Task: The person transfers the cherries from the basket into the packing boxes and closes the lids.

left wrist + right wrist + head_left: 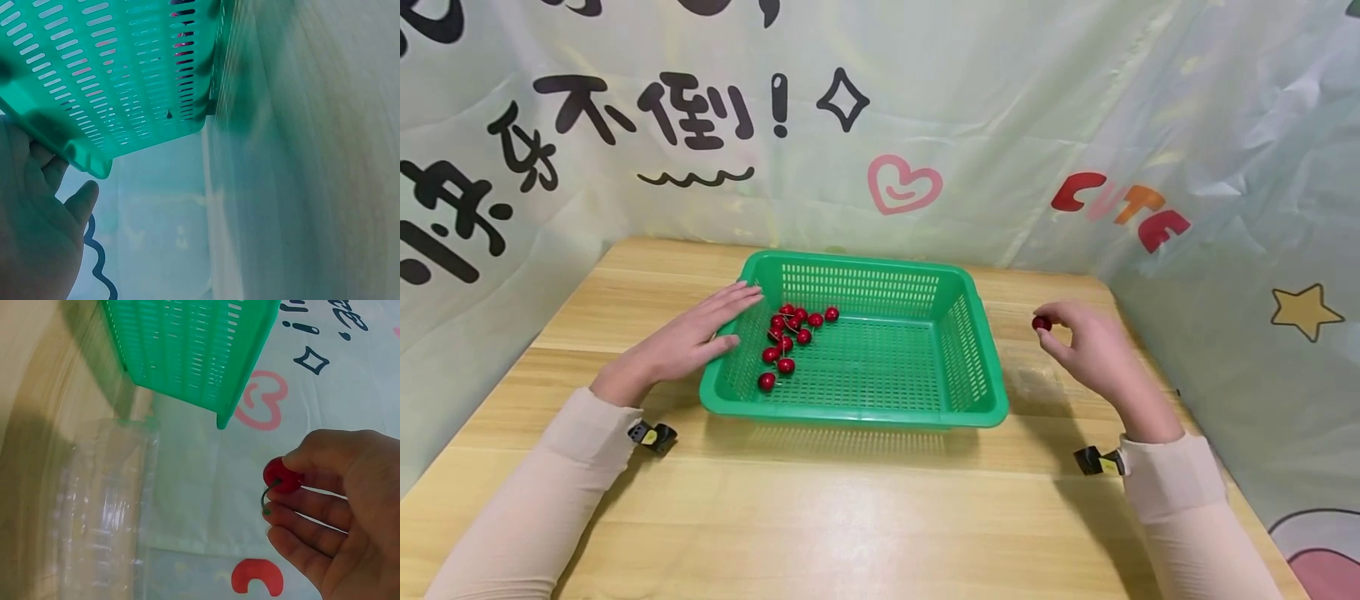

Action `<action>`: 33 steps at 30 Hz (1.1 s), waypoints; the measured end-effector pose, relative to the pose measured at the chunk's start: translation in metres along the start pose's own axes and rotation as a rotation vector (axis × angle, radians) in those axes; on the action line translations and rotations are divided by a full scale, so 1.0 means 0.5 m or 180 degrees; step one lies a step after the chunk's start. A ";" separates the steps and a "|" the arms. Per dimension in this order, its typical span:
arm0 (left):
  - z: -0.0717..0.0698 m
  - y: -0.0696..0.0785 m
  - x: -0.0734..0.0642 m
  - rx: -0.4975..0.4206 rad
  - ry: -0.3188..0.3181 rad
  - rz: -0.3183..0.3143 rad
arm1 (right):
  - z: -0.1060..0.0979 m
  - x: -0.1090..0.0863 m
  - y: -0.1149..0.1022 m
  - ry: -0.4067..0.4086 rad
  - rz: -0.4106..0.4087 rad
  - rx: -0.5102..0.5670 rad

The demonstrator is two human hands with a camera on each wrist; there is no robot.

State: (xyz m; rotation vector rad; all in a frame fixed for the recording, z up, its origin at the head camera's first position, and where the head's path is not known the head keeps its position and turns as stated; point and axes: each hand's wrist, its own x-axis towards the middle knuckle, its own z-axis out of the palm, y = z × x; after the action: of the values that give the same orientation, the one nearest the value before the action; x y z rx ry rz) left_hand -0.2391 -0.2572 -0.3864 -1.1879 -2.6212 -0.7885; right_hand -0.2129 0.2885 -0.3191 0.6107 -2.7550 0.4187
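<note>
A green slotted plastic basket (850, 417) sits on the table, with several red cherries (786, 366) with stems grouped at its left end. My left hand (696, 329) rests on the basket's left rim, fingers extended; in the left wrist view the fingertips are partly behind that rim. To the right of the basket, my right hand (1093, 350) pinches one cherry (284, 476) between thumb and fingers, its thin green stem hanging down. That hand is raised above a clear plastic container (106, 506), which lies on the table beside the basket.
The wooden table (850, 517) carries the basket and the clear container. Printed cloth (985, 125) with lettering, a heart and a star hangs behind the table and along both sides. Small black cameras sit at both cuffs.
</note>
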 end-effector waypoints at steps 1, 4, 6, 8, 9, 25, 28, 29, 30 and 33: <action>0.000 0.000 0.000 -0.0002 -0.0001 0.0002 | 0.002 -0.004 0.002 0.0012 -0.0045 -0.0046; 0.000 0.000 0.001 0.0001 -0.0003 0.0008 | 0.012 -0.017 0.008 0.0002 -0.0135 -0.0138; 0.000 0.001 0.002 -0.0001 -0.0001 0.0018 | 0.018 -0.025 0.013 -0.0015 -0.0173 -0.0173; 0.001 0.001 0.002 -0.0004 -0.0001 0.0020 | 0.025 -0.033 0.016 -0.0006 -0.0224 -0.0206; 0.001 0.001 0.002 -0.0003 0.0000 0.0025 | 0.028 -0.037 0.018 0.0016 -0.0269 -0.0226; 0.001 0.001 -0.003 0.0008 0.0008 -0.0005 | 0.072 -0.057 0.027 0.0350 -0.1059 -0.0578; 0.001 0.002 -0.001 0.0005 0.0010 0.0008 | 0.075 -0.060 0.028 0.0256 -0.1075 -0.0642; 0.001 0.002 -0.001 0.0001 0.0011 0.0012 | 0.077 -0.061 0.028 0.0213 -0.1073 -0.0661; 0.001 0.002 -0.001 -0.0002 0.0012 0.0019 | 0.078 -0.063 0.028 0.0167 -0.1066 -0.0665; 0.002 0.001 0.000 -0.0006 0.0012 0.0029 | 0.081 -0.065 0.026 -0.0001 -0.0962 -0.0661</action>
State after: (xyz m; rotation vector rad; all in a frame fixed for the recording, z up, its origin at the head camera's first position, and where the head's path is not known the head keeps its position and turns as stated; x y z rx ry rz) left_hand -0.2385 -0.2566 -0.3871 -1.1968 -2.6106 -0.7908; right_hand -0.1992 0.2977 -0.3697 0.9499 -2.6006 0.0635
